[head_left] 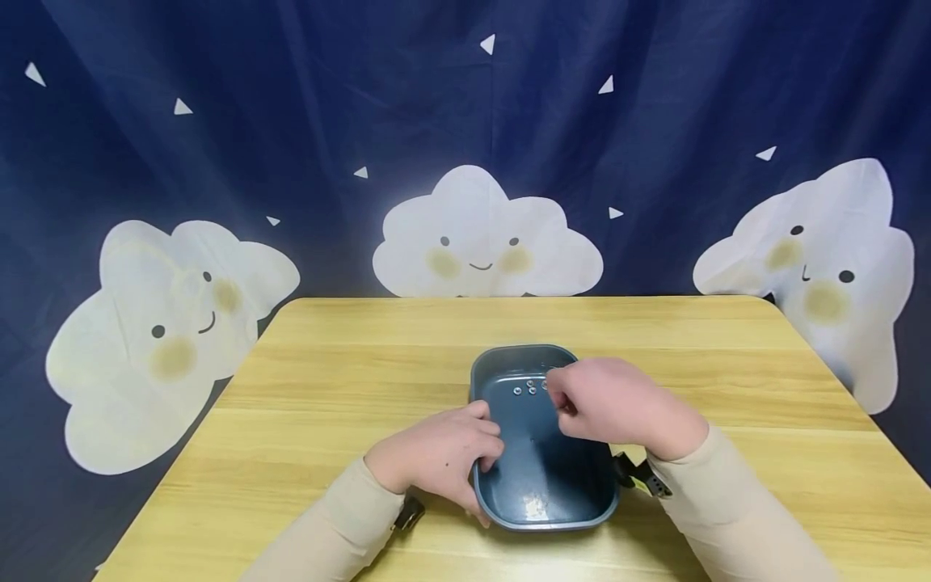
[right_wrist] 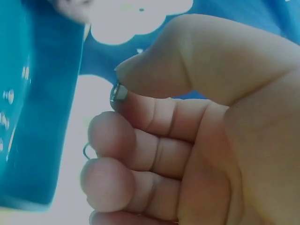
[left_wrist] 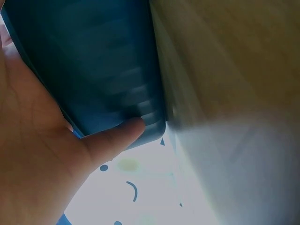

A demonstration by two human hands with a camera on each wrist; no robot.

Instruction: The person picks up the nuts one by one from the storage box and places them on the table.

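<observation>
A dark blue-green tray [head_left: 520, 444] with raised walls and rounded corners lies on the table. My left hand [head_left: 444, 449] grips its left wall, fingers over the rim; the left wrist view shows the thumb [left_wrist: 119, 133] against the outer side. Several small metal nuts [head_left: 532, 390] sit together on the tray floor towards the far end. Over the tray's right part is my right hand [head_left: 614, 404], knuckles up. In the right wrist view its thumb and index fingertip pinch one small metal nut [right_wrist: 121, 93], while the other fingers are curled in.
The wooden table [head_left: 327, 380] spreads around the tray on all sides. Behind it hangs a dark blue curtain [head_left: 436, 97] with white clouds and small triangles. Black straps [head_left: 640, 475] show at the cuffs of the pale sleeves [head_left: 727, 501].
</observation>
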